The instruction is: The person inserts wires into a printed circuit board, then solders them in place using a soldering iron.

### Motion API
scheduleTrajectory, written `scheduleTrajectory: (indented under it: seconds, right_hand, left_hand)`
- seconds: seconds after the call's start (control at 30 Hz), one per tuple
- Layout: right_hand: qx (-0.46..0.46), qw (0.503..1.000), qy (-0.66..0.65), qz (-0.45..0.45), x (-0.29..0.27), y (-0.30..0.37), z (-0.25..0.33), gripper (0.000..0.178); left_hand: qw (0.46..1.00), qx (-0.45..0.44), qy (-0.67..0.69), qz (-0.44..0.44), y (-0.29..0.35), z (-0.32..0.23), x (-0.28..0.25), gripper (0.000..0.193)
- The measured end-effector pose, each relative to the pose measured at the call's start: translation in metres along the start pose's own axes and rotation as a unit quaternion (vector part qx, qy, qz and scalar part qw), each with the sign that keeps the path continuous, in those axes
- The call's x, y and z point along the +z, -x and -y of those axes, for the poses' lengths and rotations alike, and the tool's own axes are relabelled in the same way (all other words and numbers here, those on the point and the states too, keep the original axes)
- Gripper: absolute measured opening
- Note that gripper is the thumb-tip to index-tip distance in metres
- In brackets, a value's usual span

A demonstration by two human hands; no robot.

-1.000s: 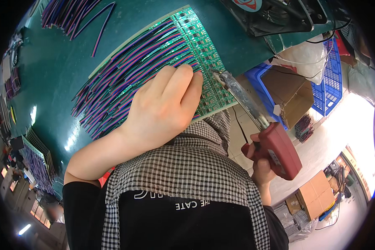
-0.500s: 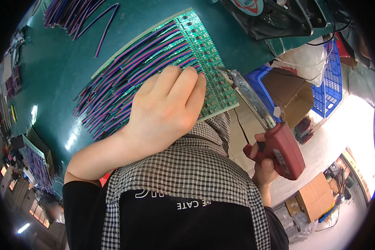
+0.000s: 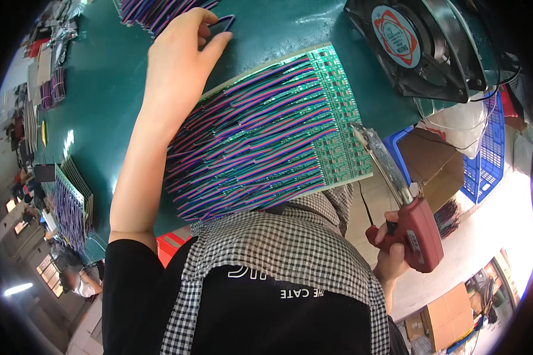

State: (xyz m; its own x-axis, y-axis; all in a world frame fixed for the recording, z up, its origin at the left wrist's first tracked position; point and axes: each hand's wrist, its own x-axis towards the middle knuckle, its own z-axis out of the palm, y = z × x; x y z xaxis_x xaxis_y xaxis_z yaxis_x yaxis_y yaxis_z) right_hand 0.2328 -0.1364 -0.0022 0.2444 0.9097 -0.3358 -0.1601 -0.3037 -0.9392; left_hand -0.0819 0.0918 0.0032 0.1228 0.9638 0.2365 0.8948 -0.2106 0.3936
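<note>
Clock read from mid-view, 12 at the far side. Nearest, at 6: checked apron (image 3: 272, 239) over a black shirt. At 4: right hand (image 3: 391, 260), fingers wrapped round the handle of a red soldering gun (image 3: 419, 236); its barrel slants toward 1, tip close by the near-right edge of the circuit board, contact not readable.

Circuit board (image 3: 341, 118): green, flat on the green desk (image 3: 115, 77), around centre and toward 1. Many coloured wires (image 3: 249, 145) lie across it, running toward 9; its right-hand strip of small parts is uncovered.

Left hand (image 3: 186, 50) at 11, beyond the board: thumb and forefinger parted, other fingers curled; a bent dark wire (image 3: 228, 22) lies at the fingertips, held or not cannot be told. Bunch of loose wires (image 3: 154, 15) just beside that hand, on its 11 side.

Farther out: black fan (image 3: 435, 56) at 2, on the desk; blue crate (image 3: 485, 163) at 3, below desk level; standing row of wired boards (image 3: 71, 204) at 9; co-worker (image 3: 87, 283) at 8, in the background
</note>
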Motion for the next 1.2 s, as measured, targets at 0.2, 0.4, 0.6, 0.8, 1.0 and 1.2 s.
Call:
scheduleTrajectory:
  seconds: [0.2,0.4,0.6,0.8,1.0,1.2]
  right_hand:
    - [-0.013,1.0,-0.007,0.006,0.002,0.001,0.0,0.077]
    - [-0.045,0.999,0.004,0.004,0.001,0.001,-0.002,0.077]
    - [-0.038,0.999,-0.005,0.014,-0.005,0.002,-0.003,0.076]
    - [-0.04,0.996,0.073,-0.017,0.005,-0.001,0.003,0.078]
    - [0.017,1.0,0.0,0.023,-0.003,0.003,0.007,0.079]
    - [-0.032,0.999,0.032,0.029,-0.011,0.008,-0.006,0.082]
  left_hand:
    - [0.998,-0.045,0.027,0.044,-0.011,0.018,0.006,0.018]
    - [0.881,-0.136,0.431,0.139,0.0,-0.004,-0.009,0.018]
    - [0.946,0.038,0.286,0.148,0.052,-0.09,-0.035,0.011]
    - [0.955,0.282,0.094,0.015,0.076,-0.086,0.023,0.023]
    - [0.959,0.276,0.05,0.041,0.083,-0.091,0.032,0.027]
    - [0.962,0.264,0.056,0.044,0.083,-0.091,0.033,0.028]
